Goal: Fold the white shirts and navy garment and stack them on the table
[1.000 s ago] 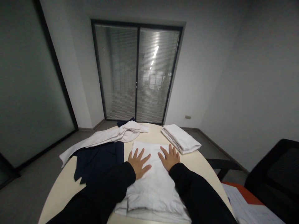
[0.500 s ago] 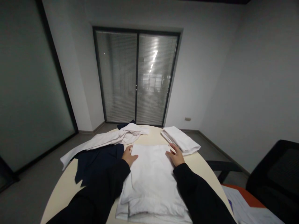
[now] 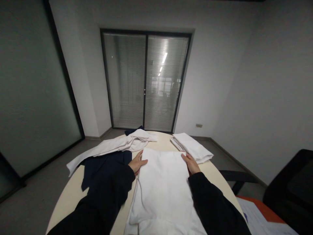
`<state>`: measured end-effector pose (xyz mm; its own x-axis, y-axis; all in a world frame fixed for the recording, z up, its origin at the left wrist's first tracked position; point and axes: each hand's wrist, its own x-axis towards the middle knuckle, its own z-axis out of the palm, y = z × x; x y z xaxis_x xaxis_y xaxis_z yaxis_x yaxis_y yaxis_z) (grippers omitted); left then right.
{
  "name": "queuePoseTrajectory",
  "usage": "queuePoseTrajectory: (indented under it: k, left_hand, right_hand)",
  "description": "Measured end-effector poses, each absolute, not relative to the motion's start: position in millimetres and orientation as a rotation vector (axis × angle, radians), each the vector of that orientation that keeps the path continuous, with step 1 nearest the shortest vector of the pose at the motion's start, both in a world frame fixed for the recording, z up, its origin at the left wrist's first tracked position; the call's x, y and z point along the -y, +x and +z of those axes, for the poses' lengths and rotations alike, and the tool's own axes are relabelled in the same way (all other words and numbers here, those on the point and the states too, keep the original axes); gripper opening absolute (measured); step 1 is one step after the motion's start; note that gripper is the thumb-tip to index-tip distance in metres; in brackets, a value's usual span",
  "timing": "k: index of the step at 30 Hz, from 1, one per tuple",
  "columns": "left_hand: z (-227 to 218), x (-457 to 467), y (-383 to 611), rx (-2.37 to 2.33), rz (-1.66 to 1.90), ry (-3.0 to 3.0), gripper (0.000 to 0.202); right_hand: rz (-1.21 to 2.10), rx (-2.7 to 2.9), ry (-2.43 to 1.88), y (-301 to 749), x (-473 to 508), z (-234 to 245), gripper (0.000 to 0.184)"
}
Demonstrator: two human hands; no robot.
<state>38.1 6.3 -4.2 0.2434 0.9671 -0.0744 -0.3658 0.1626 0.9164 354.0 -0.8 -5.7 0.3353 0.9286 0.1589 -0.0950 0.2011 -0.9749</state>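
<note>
A white garment (image 3: 163, 182) lies spread flat on the round cream table (image 3: 70, 192) in front of me. My left hand (image 3: 137, 162) grips the garment's far left edge, thumb on top of the cloth. At the far right edge my right hand (image 3: 191, 164) is closed along the cloth, just short of a folded white stack (image 3: 193, 148). Both arms wear dark sleeves.
A navy garment (image 3: 102, 164) lies left of my left hand, with a crumpled white garment (image 3: 114, 146) beyond it. A black chair (image 3: 290, 189) and printed papers (image 3: 259, 218) sit at the right. Glass doors with blinds (image 3: 146, 85) stand behind the table.
My hands, flat and spread on the middle of the white garment a second ago, slid apart to its far side edges and closed there. The cloth now lies longer and smoother.
</note>
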Motion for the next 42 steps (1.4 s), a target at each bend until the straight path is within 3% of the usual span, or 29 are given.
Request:
queuePoseTrajectory:
  k: [3, 9, 31, 37, 42]
  left_hand:
    - [-6, -5, 42, -0.781, 1.164, 0.918, 0.114]
    - [-14, -12, 44, -0.742, 1.126, 0.954, 0.085]
    - [-13, -4, 45, -0.646, 1.214, 0.94, 0.09]
    - [-6, 0, 47, -0.639, 1.209, 0.923, 0.094]
    - [-4, -1, 46, -0.63, 1.242, 0.888, 0.092]
  right_hand:
    - [1.008, 0.925, -1.101, 351, 3, 0, 0.047]
    - [1.058, 0.895, -1.03, 348, 6, 6, 0.051]
    - [1.043, 0.705, -1.045, 356, 6, 7, 0.048]
    - [1.119, 0.775, -0.987, 362, 6, 1, 0.06]
    - [1.145, 0.752, -1.051, 357, 3, -3, 0.046]
